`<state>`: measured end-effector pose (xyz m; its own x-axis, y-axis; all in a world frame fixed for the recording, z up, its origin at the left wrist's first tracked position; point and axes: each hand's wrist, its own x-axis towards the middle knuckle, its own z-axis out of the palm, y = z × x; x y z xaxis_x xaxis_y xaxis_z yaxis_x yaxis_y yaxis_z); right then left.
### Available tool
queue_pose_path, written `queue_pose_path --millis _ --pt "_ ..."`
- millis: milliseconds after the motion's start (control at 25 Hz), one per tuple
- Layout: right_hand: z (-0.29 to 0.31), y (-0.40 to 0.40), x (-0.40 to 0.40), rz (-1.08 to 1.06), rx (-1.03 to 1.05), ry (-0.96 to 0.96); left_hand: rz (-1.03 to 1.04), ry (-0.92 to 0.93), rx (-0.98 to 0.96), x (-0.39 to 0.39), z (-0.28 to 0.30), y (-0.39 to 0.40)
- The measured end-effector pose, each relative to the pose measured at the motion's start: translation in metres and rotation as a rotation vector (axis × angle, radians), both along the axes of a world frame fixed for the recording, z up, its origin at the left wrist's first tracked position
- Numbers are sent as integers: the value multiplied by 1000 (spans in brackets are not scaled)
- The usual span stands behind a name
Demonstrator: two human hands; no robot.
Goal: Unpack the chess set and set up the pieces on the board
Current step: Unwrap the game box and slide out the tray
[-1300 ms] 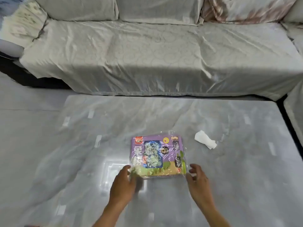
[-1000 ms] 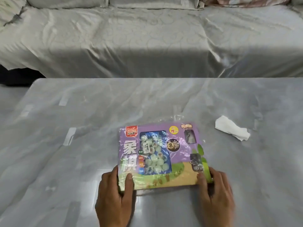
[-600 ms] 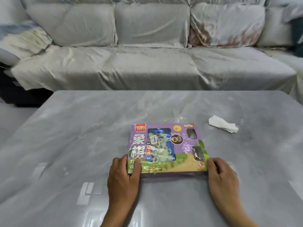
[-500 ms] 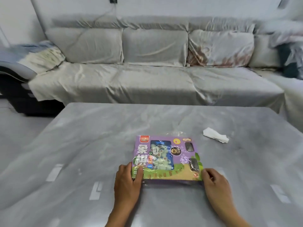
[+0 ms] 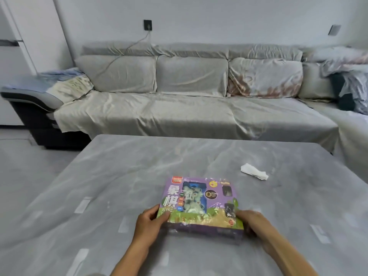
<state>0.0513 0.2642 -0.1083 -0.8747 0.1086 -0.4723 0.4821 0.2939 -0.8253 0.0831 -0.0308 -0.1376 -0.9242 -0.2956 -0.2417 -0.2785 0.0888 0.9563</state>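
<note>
Gripped at both near corners: purple chess set box (image 5: 201,204), shrink-wrapped, flat or nearly so on grey table (image 5: 139,166), toward near edge, a little right of centre. Left hand (image 5: 149,222) curled round near-left corner, thumb lying across top face, fingers tucked down the side. Right hand (image 5: 252,223) wrapped round near-right corner, fingers bent over the edge, fingertips partly hidden behind the box. Whether near edge lifted off the surface: cannot tell. Wrapping intact, glossy, crinkled. Printed on lid: large white Chinese characters at left, blue window panel (image 5: 194,200) in the middle showing pale round pieces, green-and-tan landscape strip along near edge. Crumpled white tissue (image 5: 254,174) farther back and to the right, well apart from box. Pale reflections of light scattered across table top. Beyond far edge, long sofa (image 5: 189,108) under beige cover, four back cushions, one with reddish pattern (image 5: 264,78). Dark wall socket (image 5: 147,25) above sofa, cable trailing down.
</note>
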Motion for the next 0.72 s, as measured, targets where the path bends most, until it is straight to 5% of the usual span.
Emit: queue_pose_path --millis 240,480,720 --pt "-10 -3 -11 -1 -244 -4 251 -29 204 -15 -4 -2" --pt "-23 -4 -18 -87 -420 41 219 -77 331 -17 -1 5" --pt "-26 -16 -9 -110 -521 74 611 54 265 -17 3 -19"
